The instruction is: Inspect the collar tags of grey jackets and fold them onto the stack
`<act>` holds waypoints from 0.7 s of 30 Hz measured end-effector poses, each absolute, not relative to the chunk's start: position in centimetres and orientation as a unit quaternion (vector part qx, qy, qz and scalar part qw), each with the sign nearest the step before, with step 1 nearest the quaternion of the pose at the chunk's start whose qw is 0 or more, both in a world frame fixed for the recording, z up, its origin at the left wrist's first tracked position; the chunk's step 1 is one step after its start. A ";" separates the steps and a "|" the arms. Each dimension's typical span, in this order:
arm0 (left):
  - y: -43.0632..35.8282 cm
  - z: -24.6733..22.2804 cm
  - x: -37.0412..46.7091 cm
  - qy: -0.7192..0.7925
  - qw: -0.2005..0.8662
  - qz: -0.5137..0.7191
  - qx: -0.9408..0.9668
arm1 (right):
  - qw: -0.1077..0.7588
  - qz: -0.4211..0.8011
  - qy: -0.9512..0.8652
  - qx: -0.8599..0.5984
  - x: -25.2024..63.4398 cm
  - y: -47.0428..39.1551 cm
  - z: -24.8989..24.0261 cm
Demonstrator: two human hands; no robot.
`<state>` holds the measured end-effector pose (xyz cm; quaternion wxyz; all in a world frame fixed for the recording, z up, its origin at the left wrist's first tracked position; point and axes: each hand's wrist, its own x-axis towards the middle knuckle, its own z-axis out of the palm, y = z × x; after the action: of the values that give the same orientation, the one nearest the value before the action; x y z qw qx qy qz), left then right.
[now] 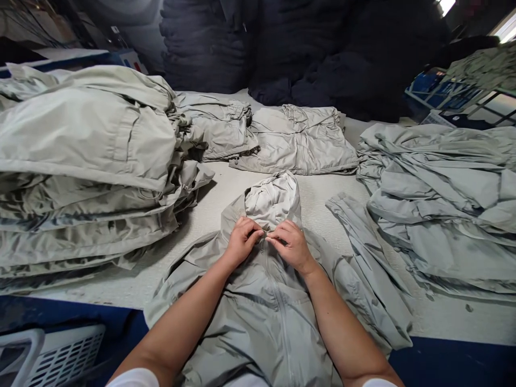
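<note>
While facing the bench [221,184], holding a grey-green hooded jacket [245,306] at the neck with both hands. Laid front-up at mid-bench, with hood [272,199] away from the body and lower part spilling over the near edge. Pinching cloth at the collar with left hand [244,239], thumb closed to forefinger, other fingers curled. Pinching just beside it with right hand [289,244], likewise nearly closed, fingertips almost meeting the left's at the top of the front zip [281,301]. Cannot make out the small part between the fingertips. Note to the left a tall stack of folded garments [80,129]; at the back, two lower folded bundles [300,140] in similar cloth; to the right, a loose heap [451,204], well apart from both hands. Beyond the bench, piles of dark cloth [205,48]. At lower left, below bench level, a white plastic basket [64,357], partly cut off.
</note>
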<state>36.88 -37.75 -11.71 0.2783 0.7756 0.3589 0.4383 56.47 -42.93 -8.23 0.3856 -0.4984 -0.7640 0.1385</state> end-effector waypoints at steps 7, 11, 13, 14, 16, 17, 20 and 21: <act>-37.5 -10.7 36.1 0.422 0.316 0.502 0.686 | 0.222 0.474 -0.744 -0.415 57.8 -44.1 -7.4; -36.8 -10.8 35.1 0.422 0.370 0.459 0.689 | 0.244 0.522 -0.706 -0.412 59.2 -43.8 -6.1; -36.6 -11.0 34.6 0.415 0.366 0.404 0.728 | 0.324 0.425 -0.724 -0.437 59.0 -43.3 -6.0; -36.5 -11.0 34.4 0.415 0.345 0.369 0.757 | 0.338 0.376 -0.737 -0.449 58.8 -43.1 -6.3; -36.4 -11.0 34.1 0.428 0.281 0.295 0.806 | 0.303 0.293 -0.765 -0.486 58.4 -42.7 -7.2; -36.4 -10.9 33.9 0.444 0.248 0.261 0.820 | 0.270 0.253 -0.774 -0.514 58.3 -42.5 -7.7; -36.6 -10.4 33.6 0.503 0.184 0.192 0.823 | 0.201 0.133 -0.746 -0.621 58.5 -42.3 -9.2; -36.6 -10.3 33.6 0.512 0.170 0.181 0.822 | 0.197 0.102 -0.726 -0.650 58.7 -42.3 -9.5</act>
<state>33.56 -36.64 -10.28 0.1704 0.8223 0.5118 0.1810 58.70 -42.31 -9.45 0.1970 -0.6505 -0.7264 0.1022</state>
